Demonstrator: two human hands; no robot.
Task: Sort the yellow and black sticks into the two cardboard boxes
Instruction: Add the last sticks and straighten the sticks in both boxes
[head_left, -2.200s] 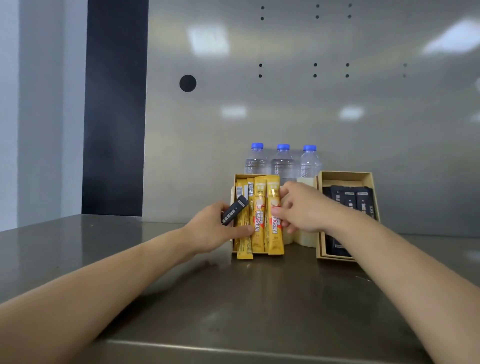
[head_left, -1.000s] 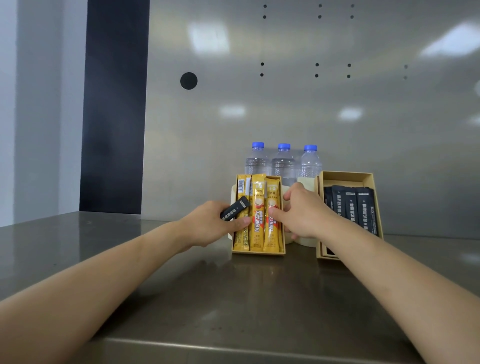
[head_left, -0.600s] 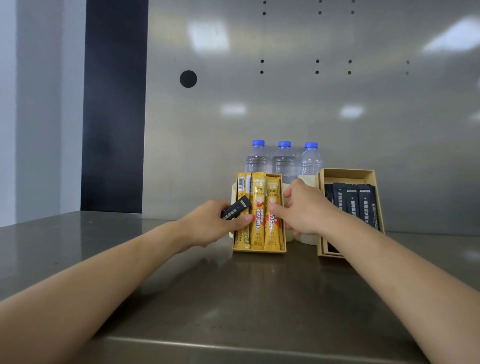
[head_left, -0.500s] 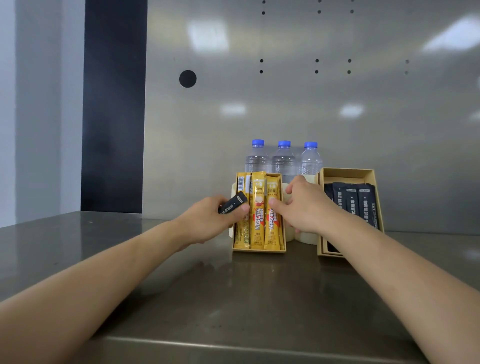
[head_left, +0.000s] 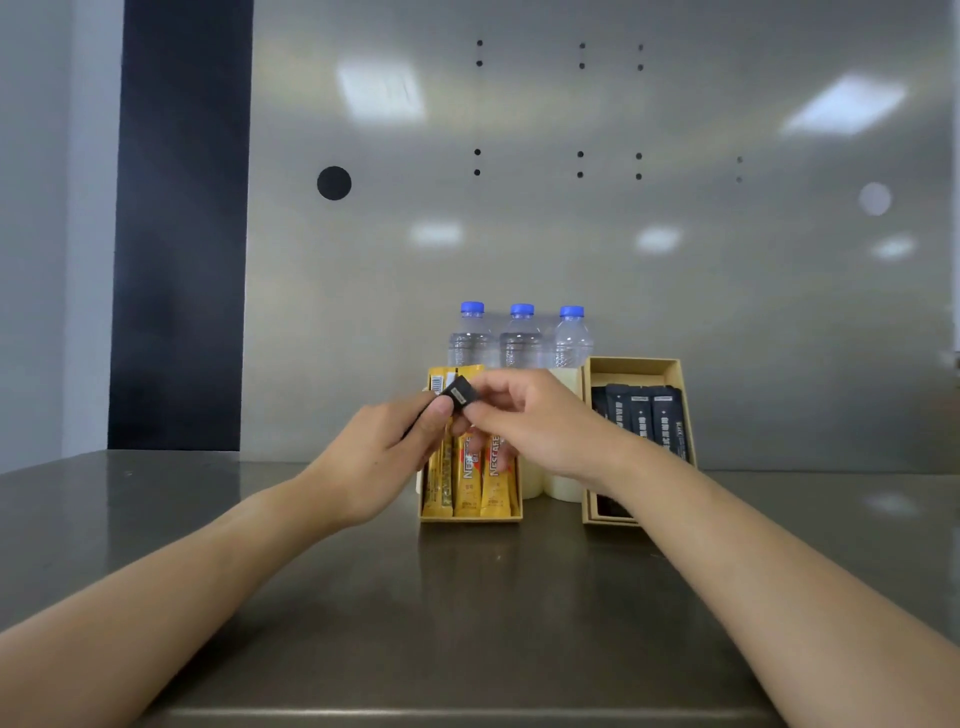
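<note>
A black stick is pinched between both hands in front of the left cardboard box. My left hand holds its lower part, which the fingers hide. My right hand grips its upper end with thumb and forefinger. Behind the hands, the left box holds several yellow sticks standing side by side. The right cardboard box leans upright and holds several black sticks.
Three water bottles with blue caps stand behind the boxes against the metal back wall. A pale cylindrical object sits between the two boxes. The steel table reaches to its front edge near me.
My right hand left the yellow sticks and moved left to take the upper end of the black stick. My left hand lifted the black stick slightly higher.
</note>
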